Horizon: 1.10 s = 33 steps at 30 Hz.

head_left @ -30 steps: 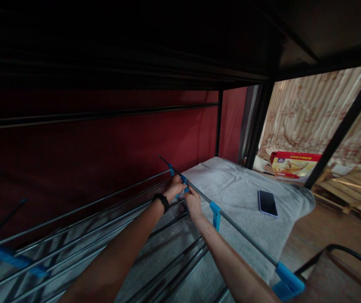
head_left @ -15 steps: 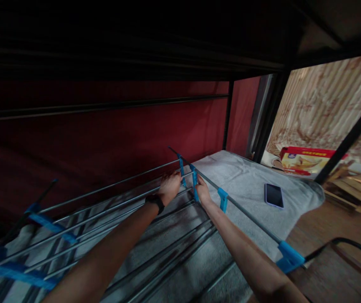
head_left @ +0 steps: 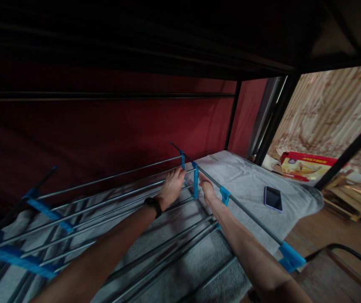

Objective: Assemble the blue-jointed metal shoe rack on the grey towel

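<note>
A rack of thin metal tubes (head_left: pixel 113 202) with blue plastic joints lies on a grey cloth (head_left: pixel 227 168). My left hand (head_left: pixel 172 188), with a black band at the wrist, is at the far end of the tubes, fingers against a tube end beside a blue bracket (head_left: pixel 183 161). What its fingertips grip is hard to see. On the right side of another upright blue bracket (head_left: pixel 196 183), my right hand (head_left: pixel 207 188) has its fingers bent close to the crossing tube (head_left: pixel 252 216); their exact hold is partly hidden.
A phone (head_left: pixel 273 198) lies on the cloth at the right. Behind it are a red and yellow box (head_left: pixel 306 166) and wooden slats (head_left: pixel 357 198). A dark frame (head_left: pixel 232 113) stands before a red wall (head_left: pixel 136 130), with a low dark ceiling overhead. A chair (head_left: pixel 335 273) is at lower right.
My left hand has shifted slightly, its fingers now higher by the far bracket. My right hand has moved a little rightward, away from the middle bracket. The view has tilted slightly.
</note>
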{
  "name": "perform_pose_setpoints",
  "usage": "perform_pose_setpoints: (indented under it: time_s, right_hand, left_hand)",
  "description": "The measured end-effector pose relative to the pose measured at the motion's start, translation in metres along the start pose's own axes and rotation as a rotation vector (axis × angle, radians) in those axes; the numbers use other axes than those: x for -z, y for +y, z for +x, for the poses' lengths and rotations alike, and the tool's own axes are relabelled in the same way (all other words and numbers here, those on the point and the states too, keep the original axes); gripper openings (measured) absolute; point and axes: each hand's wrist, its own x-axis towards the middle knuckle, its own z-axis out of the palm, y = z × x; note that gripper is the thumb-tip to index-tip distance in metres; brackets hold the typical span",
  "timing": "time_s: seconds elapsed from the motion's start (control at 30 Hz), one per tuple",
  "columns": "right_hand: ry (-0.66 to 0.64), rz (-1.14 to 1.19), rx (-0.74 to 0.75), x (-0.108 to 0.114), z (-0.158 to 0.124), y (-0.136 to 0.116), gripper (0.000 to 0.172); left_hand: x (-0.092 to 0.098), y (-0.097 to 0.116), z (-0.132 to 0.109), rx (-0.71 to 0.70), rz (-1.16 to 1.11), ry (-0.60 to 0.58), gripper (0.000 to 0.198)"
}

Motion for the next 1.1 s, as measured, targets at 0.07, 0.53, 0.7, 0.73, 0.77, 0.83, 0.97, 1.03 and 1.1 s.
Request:
perform_pose_setpoints:
  time_s: [0.07, 0.53, 0.7, 0.73, 0.77, 0.83, 0.97, 1.03, 1.1]
  right_hand:
    - [0.012, -0.007, -0.038, 0.001, -0.002, 0.005, 0.052]
    - [-0.060, -0.185, 0.013, -0.009, -0.003, 0.024, 0.044]
    - [-0.062, -0.338, 0.053, -0.006, -0.004, 0.031, 0.039]
    - [-0.065, -0.360, 0.058, -0.005, -0.004, 0.032, 0.036]
    - [-0.072, -0.378, 0.062, -0.004, -0.003, 0.031, 0.033]
    - [-0.094, -0.398, 0.070, -0.003, -0.002, 0.030, 0.030]
    - [-0.132, -0.403, 0.084, -0.001, -0.001, 0.029, 0.031]
    - [-0.144, -0.418, 0.075, -0.001, -0.003, 0.028, 0.031]
    - [-0.154, -0.448, 0.056, -0.001, -0.005, 0.027, 0.031]
  left_hand:
    - [-0.007, 0.007, -0.015, -0.156, -0.008, -0.026, 0.040]
    - [-0.104, -0.008, 0.041, 0.271, -0.340, -0.263, 0.025]
    - [-0.116, -0.003, 0.051, 0.280, -0.428, -0.278, 0.021]
    - [-0.115, -0.003, 0.050, 0.270, -0.442, -0.273, 0.021]
    - [-0.114, -0.003, 0.048, 0.263, -0.452, -0.268, 0.021]
    - [-0.110, -0.001, 0.046, 0.272, -0.453, -0.258, 0.021]
    - [-0.102, 0.007, 0.043, 0.334, -0.403, -0.246, 0.024]
    - [-0.098, 0.009, 0.043, 0.340, -0.379, -0.246, 0.025]
    - [-0.093, 0.010, 0.042, 0.331, -0.367, -0.247, 0.026]
